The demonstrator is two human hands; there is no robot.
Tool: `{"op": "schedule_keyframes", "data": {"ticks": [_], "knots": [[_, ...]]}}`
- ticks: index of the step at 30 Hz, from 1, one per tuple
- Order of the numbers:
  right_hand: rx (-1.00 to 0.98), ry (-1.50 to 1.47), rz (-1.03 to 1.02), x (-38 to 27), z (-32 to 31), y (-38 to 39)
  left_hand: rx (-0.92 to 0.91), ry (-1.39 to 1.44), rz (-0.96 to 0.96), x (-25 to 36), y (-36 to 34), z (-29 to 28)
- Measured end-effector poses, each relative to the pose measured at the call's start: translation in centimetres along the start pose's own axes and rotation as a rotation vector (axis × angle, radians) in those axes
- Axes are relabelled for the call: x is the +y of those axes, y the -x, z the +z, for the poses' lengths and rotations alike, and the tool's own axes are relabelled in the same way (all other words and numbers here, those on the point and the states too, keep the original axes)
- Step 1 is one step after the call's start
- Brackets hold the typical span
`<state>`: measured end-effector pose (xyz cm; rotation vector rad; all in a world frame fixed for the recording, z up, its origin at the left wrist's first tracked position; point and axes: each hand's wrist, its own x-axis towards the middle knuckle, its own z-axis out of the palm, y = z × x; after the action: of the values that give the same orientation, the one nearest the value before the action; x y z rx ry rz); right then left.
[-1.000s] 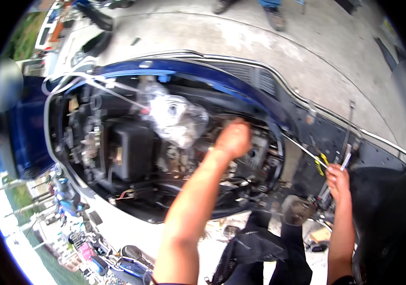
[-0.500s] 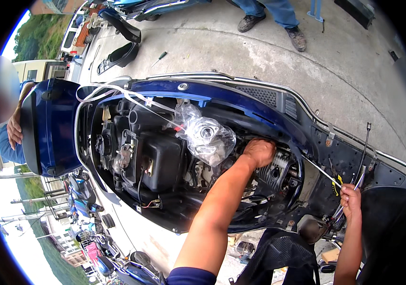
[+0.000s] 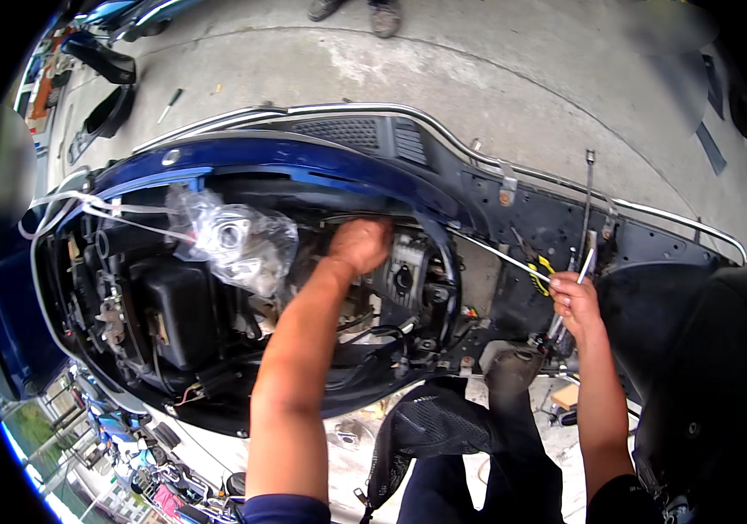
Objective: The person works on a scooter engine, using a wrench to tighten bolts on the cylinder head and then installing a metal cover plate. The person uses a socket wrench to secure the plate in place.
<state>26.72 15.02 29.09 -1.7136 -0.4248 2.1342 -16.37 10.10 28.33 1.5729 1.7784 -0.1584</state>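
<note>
My left hand (image 3: pixel 361 247) reaches down into the open body of a dark blue scooter (image 3: pixel 304 162). It is closed beside the finned engine cylinder (image 3: pixel 407 269), and what its fingers hold is hidden. To the right, my right hand (image 3: pixel 576 301) grips the crossbar end of a long, thin T-handle wrench (image 3: pixel 500 253). The shaft slants up and left into the body opening, toward my left hand; its far tip is hidden. A clear plastic bag (image 3: pixel 247 240) with a shiny metal part lies left of my left hand.
A black box-shaped part (image 3: pixel 183 306) fills the left of the bay. Another long socket tool (image 3: pixel 588 188) stands upright among tools by the floorboard. Yellow-handled pliers (image 3: pixel 540 271) lie near my right hand. On the concrete are a screwdriver (image 3: pixel 170 105) and black panels (image 3: pixel 107 113).
The view has shifted, so the scooter sits further left and lower. The wrench's crossbar now shows beside my right fingers. My left hand stays by the engine cylinder.
</note>
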Motion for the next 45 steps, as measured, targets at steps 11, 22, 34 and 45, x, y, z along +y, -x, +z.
{"op": "schedule_keyframes", "data": {"ticks": [11,22,34,45], "knots": [[0.064,0.005,0.013,-0.6,0.6,0.6,-0.061,0.023,-0.01,0.1,-0.8,-0.9],[0.001,-0.007,0.024,-0.7,0.3,0.0,-0.228,0.062,-0.015,-0.7,-2.1,0.1],[0.0,0.031,-0.033,-0.6,1.0,0.4,-0.246,0.133,-0.083,-2.0,-2.9,1.2],[-0.018,0.118,-0.107,-1.0,1.6,0.4,-0.28,0.048,-0.062,-1.5,-2.6,0.4]]}}
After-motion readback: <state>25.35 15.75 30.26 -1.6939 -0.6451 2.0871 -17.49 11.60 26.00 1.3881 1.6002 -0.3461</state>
